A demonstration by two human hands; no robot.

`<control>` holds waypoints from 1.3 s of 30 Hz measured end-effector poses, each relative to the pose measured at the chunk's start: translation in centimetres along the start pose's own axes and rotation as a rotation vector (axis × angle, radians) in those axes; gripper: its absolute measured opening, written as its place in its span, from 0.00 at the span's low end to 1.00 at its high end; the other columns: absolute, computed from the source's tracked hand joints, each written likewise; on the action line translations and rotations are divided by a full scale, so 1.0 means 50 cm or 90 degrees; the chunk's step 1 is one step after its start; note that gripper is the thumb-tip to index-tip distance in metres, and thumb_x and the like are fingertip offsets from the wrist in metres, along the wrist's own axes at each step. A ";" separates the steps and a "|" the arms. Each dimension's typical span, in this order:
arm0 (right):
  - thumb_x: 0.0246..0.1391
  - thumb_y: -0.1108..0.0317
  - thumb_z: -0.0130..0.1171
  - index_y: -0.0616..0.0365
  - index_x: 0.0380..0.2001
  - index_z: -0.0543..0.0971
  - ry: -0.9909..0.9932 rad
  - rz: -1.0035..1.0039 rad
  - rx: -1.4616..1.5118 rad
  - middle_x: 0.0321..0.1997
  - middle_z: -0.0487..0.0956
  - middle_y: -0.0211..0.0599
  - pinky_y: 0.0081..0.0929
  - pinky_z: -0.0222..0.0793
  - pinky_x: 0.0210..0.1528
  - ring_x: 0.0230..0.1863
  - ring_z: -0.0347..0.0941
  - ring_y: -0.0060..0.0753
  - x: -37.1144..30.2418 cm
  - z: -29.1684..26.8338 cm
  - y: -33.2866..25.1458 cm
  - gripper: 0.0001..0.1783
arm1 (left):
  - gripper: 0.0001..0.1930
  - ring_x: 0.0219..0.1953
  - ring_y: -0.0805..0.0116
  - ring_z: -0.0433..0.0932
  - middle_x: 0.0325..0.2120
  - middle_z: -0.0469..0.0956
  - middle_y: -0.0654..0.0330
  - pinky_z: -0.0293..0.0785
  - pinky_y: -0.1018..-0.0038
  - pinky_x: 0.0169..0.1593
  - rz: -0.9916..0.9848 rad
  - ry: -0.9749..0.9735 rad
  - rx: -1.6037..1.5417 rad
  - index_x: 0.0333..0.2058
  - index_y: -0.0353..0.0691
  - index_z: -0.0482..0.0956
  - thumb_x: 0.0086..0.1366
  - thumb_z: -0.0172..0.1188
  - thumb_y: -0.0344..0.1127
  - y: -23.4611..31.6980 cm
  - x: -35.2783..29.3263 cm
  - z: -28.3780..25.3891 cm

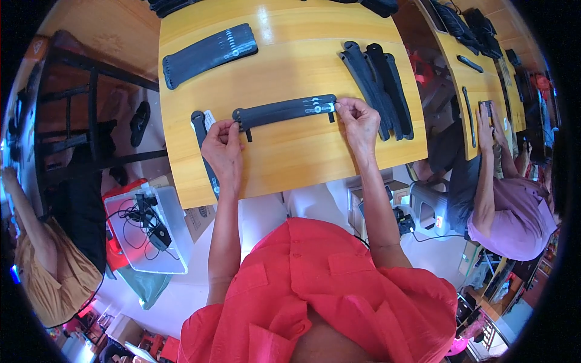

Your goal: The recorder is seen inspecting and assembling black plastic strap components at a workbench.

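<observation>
A flat black strap point(275, 114) with rounded ends and white print lies crosswise over the wooden table, held at both ends. My left hand point(223, 151) pinches its left end between thumb and fingers. My right hand point(359, 124) pinches the right end the same way. Short dark tabs stick out below the strap near each end. Beside my left hand lies another black strap point(198, 134) with a white tag, partly covered by that hand. A fanned stack of black straps point(209, 55) rests farther back on the left. More black straps point(378, 91) lie lengthwise beyond my right hand.
The yellow wooden table point(290, 157) ends in front of my body. More dark pieces lie along its far edge. A clear plastic bin point(151, 230) with black cables stands at lower left. People work on either side; a grey stool point(428, 202) stands at right.
</observation>
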State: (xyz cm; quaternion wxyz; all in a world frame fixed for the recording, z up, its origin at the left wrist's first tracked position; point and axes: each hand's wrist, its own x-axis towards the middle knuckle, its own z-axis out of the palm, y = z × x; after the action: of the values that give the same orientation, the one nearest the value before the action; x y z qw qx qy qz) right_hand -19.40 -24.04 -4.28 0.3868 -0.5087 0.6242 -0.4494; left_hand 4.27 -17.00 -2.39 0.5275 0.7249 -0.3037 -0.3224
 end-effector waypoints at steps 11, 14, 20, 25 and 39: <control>0.44 0.74 0.63 0.63 0.27 0.80 0.002 0.010 -0.005 0.19 0.77 0.28 0.13 0.63 0.22 0.18 0.66 0.12 -0.001 -0.003 -0.002 0.05 | 0.04 0.20 0.82 0.70 0.20 0.74 0.64 0.69 0.84 0.20 0.014 0.006 0.005 0.30 0.31 0.76 0.57 0.58 0.26 -0.002 -0.001 0.005; 0.44 0.75 0.63 0.63 0.27 0.80 0.004 0.024 0.002 0.19 0.77 0.28 0.13 0.62 0.21 0.19 0.66 0.12 -0.003 0.000 -0.009 0.05 | 0.04 0.20 0.81 0.71 0.20 0.75 0.63 0.69 0.84 0.20 0.008 0.007 0.011 0.30 0.32 0.76 0.57 0.58 0.26 -0.003 0.000 0.003; 0.43 0.75 0.63 0.64 0.27 0.80 -0.002 0.001 0.002 0.19 0.77 0.29 0.14 0.62 0.21 0.18 0.66 0.12 0.003 -0.002 0.009 0.05 | 0.04 0.20 0.81 0.70 0.20 0.74 0.63 0.70 0.83 0.20 0.008 0.008 0.023 0.30 0.32 0.76 0.57 0.57 0.26 0.001 0.001 0.006; 0.43 0.74 0.63 0.63 0.27 0.81 0.005 0.015 -0.002 0.20 0.77 0.30 0.14 0.63 0.22 0.18 0.66 0.13 0.000 0.003 -0.001 0.05 | 0.04 0.20 0.81 0.70 0.20 0.74 0.63 0.69 0.84 0.20 0.021 0.010 0.033 0.30 0.31 0.76 0.57 0.57 0.26 0.000 0.000 0.001; 0.48 0.74 0.61 0.64 0.28 0.79 0.001 -0.041 -0.035 0.17 0.72 0.25 0.10 0.55 0.13 0.15 0.62 0.11 -0.003 0.002 -0.004 0.04 | 0.04 0.19 0.81 0.69 0.19 0.74 0.63 0.68 0.84 0.19 0.009 0.003 0.033 0.30 0.31 0.76 0.58 0.57 0.26 -0.002 0.000 0.005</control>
State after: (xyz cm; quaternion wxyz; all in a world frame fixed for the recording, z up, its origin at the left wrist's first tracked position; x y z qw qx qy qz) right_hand -19.22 -23.92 -4.11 0.3574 -0.5385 0.6198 -0.4451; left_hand 4.10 -17.12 -2.53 0.5114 0.7371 -0.3157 -0.3089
